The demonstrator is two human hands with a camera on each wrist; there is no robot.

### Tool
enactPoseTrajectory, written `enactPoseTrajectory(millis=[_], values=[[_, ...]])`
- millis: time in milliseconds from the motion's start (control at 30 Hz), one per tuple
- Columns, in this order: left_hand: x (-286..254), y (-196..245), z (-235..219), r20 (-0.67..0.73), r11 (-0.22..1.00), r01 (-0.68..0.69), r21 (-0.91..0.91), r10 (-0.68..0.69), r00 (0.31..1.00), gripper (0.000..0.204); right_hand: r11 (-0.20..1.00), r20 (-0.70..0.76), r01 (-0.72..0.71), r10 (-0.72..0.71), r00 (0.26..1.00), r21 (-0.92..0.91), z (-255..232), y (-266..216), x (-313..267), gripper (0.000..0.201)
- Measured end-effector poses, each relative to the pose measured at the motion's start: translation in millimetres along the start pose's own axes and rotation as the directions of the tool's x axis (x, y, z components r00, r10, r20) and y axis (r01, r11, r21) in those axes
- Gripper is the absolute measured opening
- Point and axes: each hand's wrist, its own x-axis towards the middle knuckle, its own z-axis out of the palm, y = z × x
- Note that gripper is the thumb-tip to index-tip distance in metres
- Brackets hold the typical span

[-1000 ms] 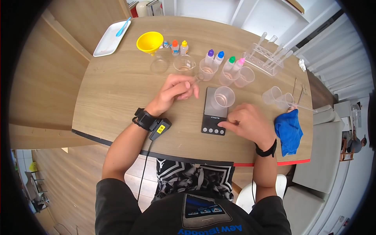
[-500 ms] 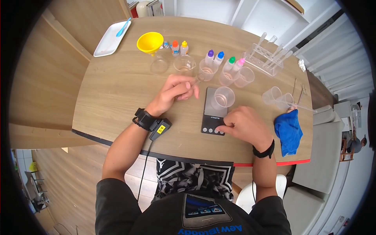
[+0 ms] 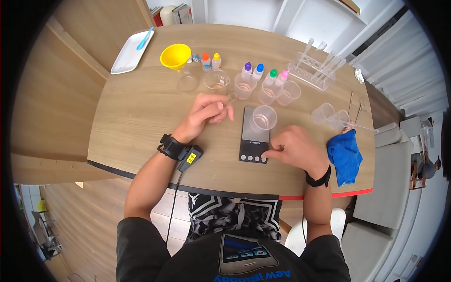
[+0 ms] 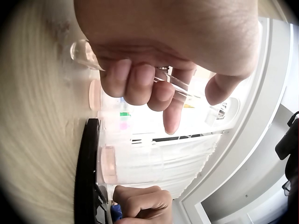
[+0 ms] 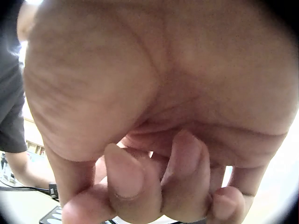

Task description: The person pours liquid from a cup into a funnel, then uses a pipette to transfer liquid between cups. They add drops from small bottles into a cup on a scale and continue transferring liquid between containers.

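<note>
My left hand hangs over the table left of the scale, curled fingers gripping a slim clear tube. The tube's wider rounded end sticks out past the little-finger side in the left wrist view; the palm and fingers hide its middle. A black digital scale lies on the table with a clear plastic cup on its plate. My right hand is at the scale's near right corner, thumb tip right at the rightmost round button. The other right fingers are curled in with nothing visible between them.
Behind the scale stand cups and dropper bottles. A yellow funnel and glass beaker are back left, a white tray beyond. A test-tube rack, two tipped cups and blue cloth lie right.
My right thumb shifts slightly along the scale's button row, left and then back right. The left hand keeps its grip on the tube. The head view has tilted a little.
</note>
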Motion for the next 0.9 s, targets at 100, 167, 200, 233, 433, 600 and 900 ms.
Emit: enactPoseTrajectory(millis=[100,167,200,233,433,600,900], values=[[2,-1,3,-0.021,0.999,-0.036,-0.008,0.036,0.999,0.044,1.0,-0.004,0.008,-0.008,1.0,-0.006,-1,-5,0,0.039],[1,2,3,-0.013,1.0,-0.03,0.001,0.03,0.999,0.044,1.0,-0.007,0.009,-0.009,1.0,-0.011,0,-5,1,0.039],[0,2,3,-0.005,1.0,-0.022,0.006,0.022,1.0,0.039,1.0,-0.002,0.004,-0.004,1.0,-0.017,2,-3,1,0.039],[0,2,1,0.004,1.0,-0.014,0.01,0.014,1.0,0.037,1.0,0.002,-0.001,0.001,1.0,-0.024,4,-2,1,0.039],[2,-2,2,0.002,1.0,-0.028,0.003,0.028,1.0,0.04,0.999,-0.021,0.025,-0.025,0.999,-0.043,5,-3,1,0.038],[1,3,5,-0.011,0.999,-0.021,0.026,0.021,1.0,0.045,0.999,-0.036,0.029,-0.03,0.999,-0.02,8,-1,-1,0.044],[1,3,4,-0.009,1.0,-0.004,0.031,0.005,1.0,0.038,0.984,-0.37,0.176,-0.151,0.917,0.035,-6,-6,-1,0.044]])
